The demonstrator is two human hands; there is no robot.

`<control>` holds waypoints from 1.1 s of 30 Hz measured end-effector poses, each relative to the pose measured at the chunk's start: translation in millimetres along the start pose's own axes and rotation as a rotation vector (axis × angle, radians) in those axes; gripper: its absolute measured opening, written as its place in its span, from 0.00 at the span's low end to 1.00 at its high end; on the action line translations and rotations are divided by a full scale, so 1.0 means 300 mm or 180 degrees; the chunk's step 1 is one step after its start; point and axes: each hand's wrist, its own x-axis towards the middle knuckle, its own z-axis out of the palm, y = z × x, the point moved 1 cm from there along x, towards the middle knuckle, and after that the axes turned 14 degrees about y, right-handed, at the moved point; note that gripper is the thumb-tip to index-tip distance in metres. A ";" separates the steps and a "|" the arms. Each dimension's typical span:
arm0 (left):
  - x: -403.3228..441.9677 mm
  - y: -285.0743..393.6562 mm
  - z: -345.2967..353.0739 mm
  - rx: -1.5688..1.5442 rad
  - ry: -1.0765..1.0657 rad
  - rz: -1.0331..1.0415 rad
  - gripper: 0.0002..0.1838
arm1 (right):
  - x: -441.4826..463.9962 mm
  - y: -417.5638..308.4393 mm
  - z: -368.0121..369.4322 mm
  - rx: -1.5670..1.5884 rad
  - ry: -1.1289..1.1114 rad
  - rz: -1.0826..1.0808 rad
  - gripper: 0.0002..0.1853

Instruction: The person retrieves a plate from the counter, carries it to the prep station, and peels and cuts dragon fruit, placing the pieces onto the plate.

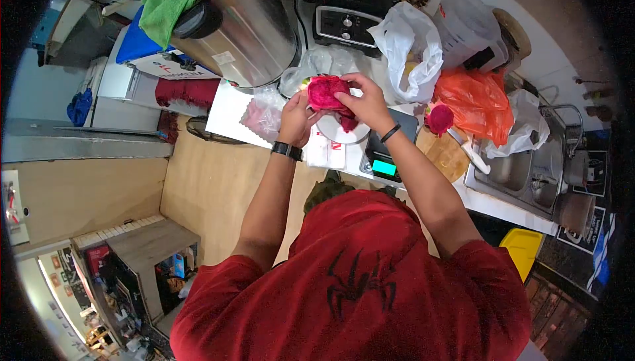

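Observation:
Between my two hands is a piece of red-fleshed dragon fruit (325, 92), its deep pink side showing. My left hand (297, 120) grips it from the lower left, while the fingers and thumb of my right hand (368, 101) pinch its right edge. Below it, a white plate (356, 137) is partly hidden by the fruit and my hands. Dark pink flesh (348, 123) shows over the plate; I cannot tell if it is attached to the held piece. Another cut dragon fruit (439, 119) rests by the round wooden cutting board (446, 157), right of my right forearm.
A kitchen scale (383, 166) with a lit green display lies under my right wrist. A white-handled knife (479, 161) is beside the board. Orange (473, 106) and white plastic bags (411, 43) crowd the back right. A sink (519, 172) is far right; a steel container (248, 30) stands back left.

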 end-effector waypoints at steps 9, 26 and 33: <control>0.006 -0.002 -0.016 0.0168 0.0047 -0.0017 0.14 | 0.011 0.062 -0.028 0.0415 -0.0446 0.0201 0.17; 0.009 -0.001 -0.001 0.0265 0.0188 0.0038 0.14 | -0.052 -0.007 -0.061 -0.0064 -0.0459 -0.0716 0.16; 0.024 -0.022 0.000 0.0292 0.0147 0.0323 0.14 | -0.055 0.041 -0.056 -0.0347 -0.0563 -0.1082 0.19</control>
